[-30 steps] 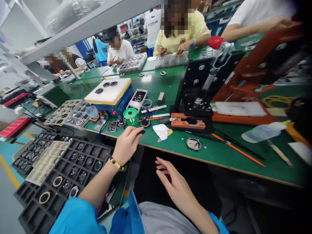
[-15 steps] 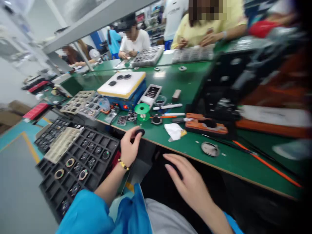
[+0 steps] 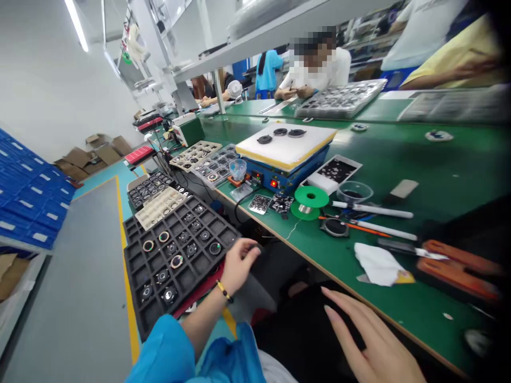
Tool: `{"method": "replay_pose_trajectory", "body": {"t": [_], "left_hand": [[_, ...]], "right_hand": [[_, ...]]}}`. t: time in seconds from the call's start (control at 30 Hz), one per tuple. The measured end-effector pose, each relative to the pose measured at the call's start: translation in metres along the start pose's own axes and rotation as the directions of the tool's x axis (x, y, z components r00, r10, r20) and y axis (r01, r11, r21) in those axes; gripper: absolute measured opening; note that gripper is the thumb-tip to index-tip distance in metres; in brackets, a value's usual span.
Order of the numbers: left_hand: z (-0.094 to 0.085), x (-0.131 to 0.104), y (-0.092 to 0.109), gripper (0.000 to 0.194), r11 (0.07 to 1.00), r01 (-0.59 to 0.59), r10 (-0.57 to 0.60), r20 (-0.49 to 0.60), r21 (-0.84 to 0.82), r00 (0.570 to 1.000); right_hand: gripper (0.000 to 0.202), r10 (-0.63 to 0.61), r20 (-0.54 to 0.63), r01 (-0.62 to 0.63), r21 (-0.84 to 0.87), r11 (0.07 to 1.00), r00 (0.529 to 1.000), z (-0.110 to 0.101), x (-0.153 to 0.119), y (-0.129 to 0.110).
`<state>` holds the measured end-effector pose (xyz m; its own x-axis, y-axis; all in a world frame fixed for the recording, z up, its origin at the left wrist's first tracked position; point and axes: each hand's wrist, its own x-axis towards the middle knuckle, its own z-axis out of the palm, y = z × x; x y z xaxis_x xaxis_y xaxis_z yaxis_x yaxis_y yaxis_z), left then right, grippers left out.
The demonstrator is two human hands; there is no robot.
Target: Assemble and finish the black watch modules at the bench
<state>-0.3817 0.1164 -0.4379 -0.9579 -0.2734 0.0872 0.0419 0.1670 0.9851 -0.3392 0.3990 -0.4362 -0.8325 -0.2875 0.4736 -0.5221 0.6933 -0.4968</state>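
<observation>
Green desk [image 3: 399, 159] runs from near right to far left in a workshop, w/ a co-worker [image 3: 339, 69] in white at its far side. Blue crates [image 3: 32, 186] are stacked at left; cardboard boxes [image 3: 91, 154] lie farther.

L hand [image 3: 238, 264], w/ a bracelet [image 3: 224, 291] on the wrist, is by the right corner of a black tray [image 3: 184, 280]; whether they touch, I can't tell. Its thumb and fingers are pinching a small dark piece [image 3: 256, 248], mostly hidden, so its exact shape is not clear. This piece is in the air, just off the near edge of the desk. Black tray has many compartments, some w/ round watch parts [image 3: 191, 249], and a beige tray [image 3: 159, 207] lies over its far part.

R hand [image 3: 371, 340] is at near right, before the desk edge; its fingers are stretched out, w/ the thumb spread apart from them.

On the desk, L to R approx.: a blue box [image 3: 289, 183] w/ three dark rings [image 3: 280, 132] on its white top, a green spool [image 3: 310, 197], a plastic cup [image 3: 354, 191], white pens [image 3: 373, 210], a white cloth [image 3: 379, 264] and an orange tool [image 3: 459, 271].
</observation>
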Motion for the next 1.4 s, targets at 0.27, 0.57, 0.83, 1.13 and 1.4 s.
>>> {"method": "replay_pose_trajectory", "body": {"t": [0.27, 0.57, 0.83, 1.13, 1.4], "left_hand": [[0.014, 0.077, 0.044, 0.036, 0.976, -0.192, 0.189, 0.038, 0.106, 0.981], [0.056, 0.085, 0.048, 0.016, 0.851, -0.358, 0.327, 0.147, 0.384, 0.934], [0.033, 0.051, 0.032, 0.020, 0.801, -0.366, 0.394, 0.042, 0.473, 0.918], [0.019, 0.039, -0.012, 0.029, 0.724, -0.318, 0.265, 0.179, 0.612, 0.947], [0.000, 0.029, -0.013, 0.030, 0.805, -0.386, 0.201, 0.405, 0.451, 0.892]], "right_hand": [[0.033, -0.008, -0.054, 0.006, -0.031, 0.999, 0.999, -0.011, 0.003, -0.011], [0.030, 0.025, -0.039, -0.028, -0.064, 0.998, 0.999, -0.017, -0.013, -0.011], [0.029, 0.036, 0.016, -0.036, -0.003, 0.999, 0.999, -0.014, -0.005, -0.016], [0.030, 0.037, 0.218, -0.067, 0.130, 0.989, 0.975, 0.009, -0.005, -0.034], [0.033, 0.182, 0.240, -0.234, 0.211, 0.949, 0.954, 0.026, -0.001, -0.049]]}}
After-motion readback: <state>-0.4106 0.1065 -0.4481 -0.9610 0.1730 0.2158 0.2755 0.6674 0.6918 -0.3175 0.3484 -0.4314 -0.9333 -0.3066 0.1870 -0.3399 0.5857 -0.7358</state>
